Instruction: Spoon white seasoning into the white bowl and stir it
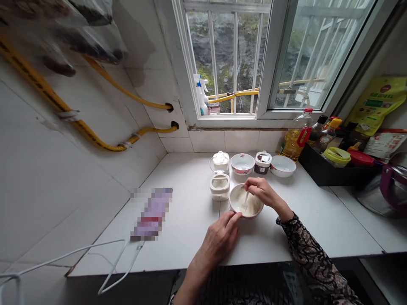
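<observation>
A white bowl (235, 195) with pale powder or flour (253, 207) in it stands on the counter before me. My left hand (222, 234) grips its near left rim, the fingers pressed together at the edge. Above the bowl, my right hand (261, 191) is closed around the handle of a small whitish spoon (246, 199), whose tip dips into the powder. Just left of the bowl is a clear canister (220, 192) with a pale lid and pale contents. Behind it stands a white-lidded jar (220, 162), beside a floral bowl (243, 165).
Further right are a dark-filled jar (262, 163), another white bowl (282, 166) and an oil bottle (294, 137). A black rack (313, 167) holds several bottles. A metal pot (378, 190) stands far right; a blurred purple item (154, 216) lies at the left near a white cable (119, 254).
</observation>
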Tool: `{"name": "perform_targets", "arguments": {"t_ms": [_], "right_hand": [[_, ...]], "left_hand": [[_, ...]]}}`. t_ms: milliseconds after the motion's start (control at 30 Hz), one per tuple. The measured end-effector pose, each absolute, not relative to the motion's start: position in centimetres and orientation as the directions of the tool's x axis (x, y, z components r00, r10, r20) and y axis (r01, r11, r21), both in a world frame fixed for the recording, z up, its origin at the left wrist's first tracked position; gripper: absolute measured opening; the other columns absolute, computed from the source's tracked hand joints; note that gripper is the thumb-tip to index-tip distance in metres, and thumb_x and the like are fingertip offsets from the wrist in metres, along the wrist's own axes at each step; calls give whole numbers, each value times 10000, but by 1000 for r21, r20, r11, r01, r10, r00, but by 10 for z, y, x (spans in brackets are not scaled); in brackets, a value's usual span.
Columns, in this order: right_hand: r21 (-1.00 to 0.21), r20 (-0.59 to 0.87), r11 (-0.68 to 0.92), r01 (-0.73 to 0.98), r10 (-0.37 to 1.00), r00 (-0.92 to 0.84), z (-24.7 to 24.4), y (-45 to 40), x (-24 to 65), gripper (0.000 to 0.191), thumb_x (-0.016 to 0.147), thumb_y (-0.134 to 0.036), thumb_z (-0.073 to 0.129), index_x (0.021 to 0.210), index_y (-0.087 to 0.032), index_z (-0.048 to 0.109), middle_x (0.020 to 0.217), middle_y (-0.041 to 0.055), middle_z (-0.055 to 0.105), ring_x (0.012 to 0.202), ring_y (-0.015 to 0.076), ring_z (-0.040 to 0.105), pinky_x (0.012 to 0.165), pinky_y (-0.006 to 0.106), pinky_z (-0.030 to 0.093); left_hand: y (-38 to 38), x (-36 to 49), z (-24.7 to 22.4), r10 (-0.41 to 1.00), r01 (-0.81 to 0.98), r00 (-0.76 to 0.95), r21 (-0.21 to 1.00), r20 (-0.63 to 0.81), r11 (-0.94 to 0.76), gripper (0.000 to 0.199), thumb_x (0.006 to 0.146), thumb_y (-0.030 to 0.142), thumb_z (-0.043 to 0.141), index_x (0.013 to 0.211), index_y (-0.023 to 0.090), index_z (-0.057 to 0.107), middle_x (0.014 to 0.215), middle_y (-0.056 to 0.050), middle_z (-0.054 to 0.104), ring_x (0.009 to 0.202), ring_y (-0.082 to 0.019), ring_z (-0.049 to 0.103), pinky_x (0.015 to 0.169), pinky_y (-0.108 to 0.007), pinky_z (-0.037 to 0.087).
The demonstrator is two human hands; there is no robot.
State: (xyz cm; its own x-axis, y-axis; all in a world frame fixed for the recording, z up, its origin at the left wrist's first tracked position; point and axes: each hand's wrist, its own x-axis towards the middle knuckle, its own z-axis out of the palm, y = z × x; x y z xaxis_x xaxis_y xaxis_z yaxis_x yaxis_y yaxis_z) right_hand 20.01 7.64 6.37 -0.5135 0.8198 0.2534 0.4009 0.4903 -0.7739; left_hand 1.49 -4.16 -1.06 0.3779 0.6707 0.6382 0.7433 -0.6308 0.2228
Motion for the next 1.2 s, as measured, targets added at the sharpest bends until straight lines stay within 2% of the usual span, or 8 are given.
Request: {"name": "perform_targets", "arguments": {"t_ms": [100,267,633,800,900,1000,1067,1200], "right_hand": [[-903,178,327,280,875,-449,63,83,204,114,678,-190,455,630,-192,559,567,-24,501,565,131,436,569,258,350],[-975,137,194,109,910,-392,64,91,206,98,617,-234,502,599,-187,586,555,-20,507,529,122,416,544,263,361],[-972,217,233,38,945,-244,60,92,194,109,706,-284,522,735,-196,579,631,-9,560,605,150,523,677,312,459],[-820,494,525,229,851,-180,65,77,171,144,912,-292,467,933,-215,587,817,45,676,806,210,613,821,372,476],[-510,662,758,406,647,-378,63,72,160,205,937,-166,407,961,-203,606,844,79,706,863,230,607,894,408,437],[-246,675,869,430,472,-568,61,70,156,262,897,-66,396,949,-193,619,827,76,710,833,228,600,930,423,404],[-237,708,871,430,458,-538,64,70,159,255,901,-63,408,953,-196,619,804,60,703,809,221,602,904,408,409],[-384,780,829,406,527,-338,75,68,175,184,901,-107,458,868,-213,604,755,32,668,760,211,590,790,362,432]], "left_hand": [[-42,15,-11,680,744,376,232,630,-627,443,875,77,435,1304,187,462,1052,-92,650,929,-195,668,748,-277,586],[-42,15,-10,685,737,375,248,624,-629,459,871,72,435,1311,199,452,1066,-92,651,948,-200,671,773,-285,587],[-42,15,-11,672,733,376,239,638,-637,440,875,60,430,1298,180,457,1052,-99,648,921,-199,665,747,-287,590],[-40,15,-12,660,737,375,223,651,-638,429,878,64,423,1289,175,470,1044,-99,653,942,-199,671,757,-284,594],[-39,16,-14,652,741,372,211,661,-637,425,887,73,413,1295,176,469,1060,-105,656,962,-200,670,767,-281,593],[-39,16,-14,637,740,367,202,677,-641,418,890,75,406,1293,166,469,1067,-114,659,959,-204,669,771,-289,594],[-39,16,-14,636,737,371,202,677,-645,422,881,67,411,1288,161,471,1065,-114,659,951,-204,667,767,-290,594],[-40,16,-13,663,739,372,226,649,-635,440,861,59,433,1283,175,476,1060,-103,656,938,-202,665,752,-284,591]]}}
